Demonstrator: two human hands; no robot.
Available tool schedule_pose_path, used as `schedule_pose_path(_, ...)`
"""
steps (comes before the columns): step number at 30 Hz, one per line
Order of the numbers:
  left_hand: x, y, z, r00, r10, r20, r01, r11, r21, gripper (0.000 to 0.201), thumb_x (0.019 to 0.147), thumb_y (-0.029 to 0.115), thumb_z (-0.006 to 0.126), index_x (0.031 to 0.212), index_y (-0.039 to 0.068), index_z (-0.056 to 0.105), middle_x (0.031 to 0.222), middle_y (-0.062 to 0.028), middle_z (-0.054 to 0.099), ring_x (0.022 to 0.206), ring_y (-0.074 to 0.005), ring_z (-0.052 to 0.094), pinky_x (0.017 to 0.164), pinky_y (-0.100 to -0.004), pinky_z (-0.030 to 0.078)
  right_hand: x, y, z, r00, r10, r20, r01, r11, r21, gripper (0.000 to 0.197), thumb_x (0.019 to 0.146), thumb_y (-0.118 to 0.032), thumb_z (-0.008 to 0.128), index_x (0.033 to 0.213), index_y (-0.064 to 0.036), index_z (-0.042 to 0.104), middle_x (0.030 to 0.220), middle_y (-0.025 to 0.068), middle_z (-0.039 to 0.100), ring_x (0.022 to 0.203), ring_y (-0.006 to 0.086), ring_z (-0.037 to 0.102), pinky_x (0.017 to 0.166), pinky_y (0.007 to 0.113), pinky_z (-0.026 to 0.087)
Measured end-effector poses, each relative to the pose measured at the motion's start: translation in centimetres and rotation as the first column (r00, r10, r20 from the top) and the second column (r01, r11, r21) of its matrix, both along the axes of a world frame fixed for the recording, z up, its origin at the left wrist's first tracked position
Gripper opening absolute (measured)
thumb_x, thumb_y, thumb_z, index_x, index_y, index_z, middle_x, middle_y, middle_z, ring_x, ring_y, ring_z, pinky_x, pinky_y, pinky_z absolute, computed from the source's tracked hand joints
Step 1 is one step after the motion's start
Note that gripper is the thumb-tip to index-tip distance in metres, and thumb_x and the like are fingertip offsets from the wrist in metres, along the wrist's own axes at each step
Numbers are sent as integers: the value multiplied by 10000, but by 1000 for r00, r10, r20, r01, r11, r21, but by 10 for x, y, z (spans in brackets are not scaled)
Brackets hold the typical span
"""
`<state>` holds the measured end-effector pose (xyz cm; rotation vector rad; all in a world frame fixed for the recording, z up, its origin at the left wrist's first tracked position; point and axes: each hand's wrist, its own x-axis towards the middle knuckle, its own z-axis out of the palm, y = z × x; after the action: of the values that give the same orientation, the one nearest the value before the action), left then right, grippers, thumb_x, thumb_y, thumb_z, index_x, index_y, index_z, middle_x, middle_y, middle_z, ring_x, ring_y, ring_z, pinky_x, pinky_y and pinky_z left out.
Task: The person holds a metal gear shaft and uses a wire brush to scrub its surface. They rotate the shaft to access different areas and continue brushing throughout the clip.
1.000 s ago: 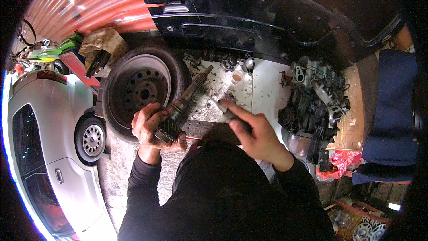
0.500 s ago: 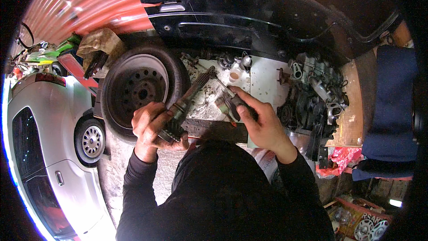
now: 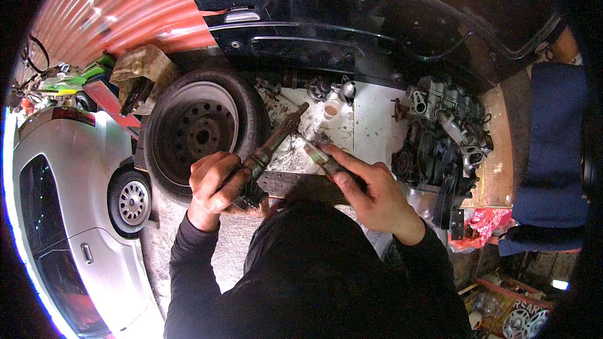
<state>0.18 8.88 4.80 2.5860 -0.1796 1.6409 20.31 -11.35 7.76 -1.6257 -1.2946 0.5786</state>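
Observation:
My left hand (image 3: 217,182) is wrapped around a greasy splined gear shaft (image 3: 271,145), close to its toothed gear end. The shaft slants up and to the right, its narrow splined tip above the worktop. In my right hand (image 3: 372,196) is a dark-handled tool (image 3: 352,177), its handle between thumb and fingers and its index finger stretched along it. A pale, greenish-grey piece (image 3: 318,154) shows in front of that hand; I cannot tell whether it belongs to the tool. The tool's far end is blurred, just right of the shaft and apart from it.
A wheel with tyre (image 3: 251,107) lies left of the shaft. A small cup (image 3: 331,110) and metal parts (image 3: 347,90) stand at the back of the white worktop (image 3: 377,103). An engine (image 3: 440,144) fills the right side. A silver car (image 3: 75,201) is parked at left.
My right hand has drawn the tool back, nearer to me and away from the shaft's tip. The shaft has shifted slightly right and its tip has come lower.

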Motion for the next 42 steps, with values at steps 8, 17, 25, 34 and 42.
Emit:
schedule_pose_path(8, -1, 1, 9, 998, 27, -54, -26, 999, 20, 442, 626, 278, 815, 966, 81, 612, 860, -112, 608, 642, -257, 642, 535, -334, 526, 8, 1, 25, 999, 28, 45, -12, 945, -326, 387, 989, -243, 525, 1340, -88, 576, 590, 210, 554, 504, 323, 603, 530, 410, 453)
schedule_pose_path(17, -7, 1, 9, 996, 71, -60, -69, 997, 40, 443, 636, 306, 816, 975, 103, 615, 844, -101, 609, 651, -253, 643, 533, -333, 528, 7, 9, 21, 999, 6, 32, 4, 952, -305, 385, 990, -236, 519, 1341, -90, 577, 620, 225, 575, 509, 342, 595, 551, 429, 455)
schedule_pose_path(25, -13, 1, 14, 994, 83, -72, -81, 996, 32, 451, 628, 330, 817, 974, 118, 621, 845, -99, 611, 659, -266, 645, 623, -356, 541, 2, 9, 2, 997, 71, 39, -67, 995, -80, 383, 970, -199, 541, 1338, -100, 579, 771, 248, 644, 611, 360, 642, 620, 428, 493)
schedule_pose_path(34, -18, 0, 14, 991, 104, -87, -100, 994, 51, 440, 631, 329, 800, 974, 122, 619, 865, -102, 615, 694, -276, 653, 616, -370, 541, 13, 13, 18, 993, 120, -20, -121, 965, -231, 408, 1003, -186, 502, 1377, -25, 530, 1222, 230, 651, 1097, 292, 657, 935, 334, 482)
schedule_pose_path(42, -17, -2, 16, 993, 86, -80, -82, 995, 59, 457, 623, 318, 803, 975, 100, 610, 848, -111, 625, 686, -273, 653, 633, -364, 539, 12, 13, 15, 993, 110, -49, -117, 975, -190, 414, 998, -190, 508, 1373, -14, 531, 1167, 219, 646, 1073, 259, 611, 924, 348, 457)
